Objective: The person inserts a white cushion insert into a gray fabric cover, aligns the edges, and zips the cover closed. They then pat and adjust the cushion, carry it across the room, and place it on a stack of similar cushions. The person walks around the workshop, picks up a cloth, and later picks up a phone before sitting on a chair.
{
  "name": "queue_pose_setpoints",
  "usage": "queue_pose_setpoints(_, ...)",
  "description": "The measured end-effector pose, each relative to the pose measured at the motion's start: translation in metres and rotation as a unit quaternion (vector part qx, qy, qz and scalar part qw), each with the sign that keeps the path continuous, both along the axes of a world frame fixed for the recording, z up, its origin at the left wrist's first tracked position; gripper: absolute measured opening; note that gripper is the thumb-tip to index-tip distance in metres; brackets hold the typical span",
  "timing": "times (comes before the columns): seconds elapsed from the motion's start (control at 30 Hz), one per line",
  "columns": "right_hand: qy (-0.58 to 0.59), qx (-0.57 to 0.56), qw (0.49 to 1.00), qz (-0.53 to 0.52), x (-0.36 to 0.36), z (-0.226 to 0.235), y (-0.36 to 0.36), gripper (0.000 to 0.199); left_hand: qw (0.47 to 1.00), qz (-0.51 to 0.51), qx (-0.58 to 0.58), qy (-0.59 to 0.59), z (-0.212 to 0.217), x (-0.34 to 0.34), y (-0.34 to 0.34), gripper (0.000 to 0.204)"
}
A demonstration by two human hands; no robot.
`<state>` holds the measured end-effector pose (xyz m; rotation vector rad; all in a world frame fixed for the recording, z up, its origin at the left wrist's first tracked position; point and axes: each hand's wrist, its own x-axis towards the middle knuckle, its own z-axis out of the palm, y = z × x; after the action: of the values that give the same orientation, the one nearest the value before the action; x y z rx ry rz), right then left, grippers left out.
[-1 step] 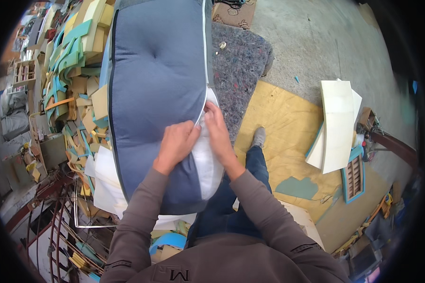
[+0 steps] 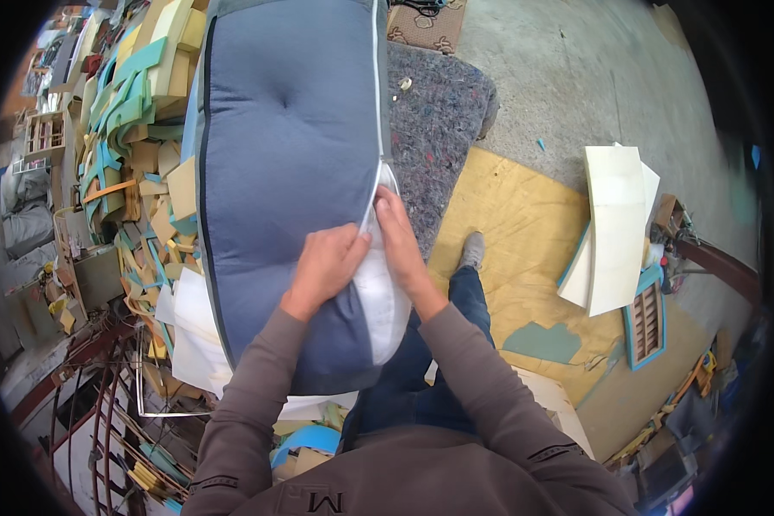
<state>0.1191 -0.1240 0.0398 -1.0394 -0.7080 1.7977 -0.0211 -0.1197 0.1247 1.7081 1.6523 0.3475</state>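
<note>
Cushion, big and blue-grey with a tufted dimple, stands on end in front of the person, leaning over a heap of foam offcuts on the left, with a grey felt mat behind it and yellow board on the floor to the right. Along its right edge the cover gapes and white filling bulges out. Left hand is closed, pinching the blue cover fabric at the opening. Right hand lies nearly flat on the filling, fingers curled at the seam. To do this well, I judge the left should keep the fabric taut while the right presses the filling in evenly, working along the seam so no lump forms.
</note>
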Motion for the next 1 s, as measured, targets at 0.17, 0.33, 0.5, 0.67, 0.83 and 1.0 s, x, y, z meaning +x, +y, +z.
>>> queue_pose_setpoints(0.17,0.168,-0.346,0.923,0.026,0.020,-0.067,0.047,0.083,0.995,-0.089,-0.006,-0.047,-0.057,0.043,0.016,0.035)
queue_pose_setpoints(0.33,0.247,-0.321,0.914,0.038,0.041,-0.093,0.059,0.075,0.994,-0.105,-0.018,0.008,-0.095,0.063,0.014,0.036)
queue_pose_setpoints(0.5,-0.138,-0.120,0.981,0.061,0.076,-0.067,0.038,0.044,0.993,-0.103,-0.004,0.064,-0.093,0.068,0.014,0.037)
queue_pose_setpoints(0.67,-0.441,0.162,0.883,-0.006,0.093,-0.058,0.072,0.020,0.992,-0.099,0.018,0.071,-0.090,0.070,0.010,0.032)
queue_pose_setpoints(0.83,-0.468,0.266,0.835,0.113,0.091,-0.076,0.112,0.016,0.993,-0.091,0.008,0.076,-0.085,0.065,0.010,0.032)
queue_pose_setpoints(1.0,-0.538,0.335,0.758,0.154,0.101,-0.070,0.109,0.016,0.994,-0.085,0.039,0.056,-0.081,0.065,0.009,0.037)
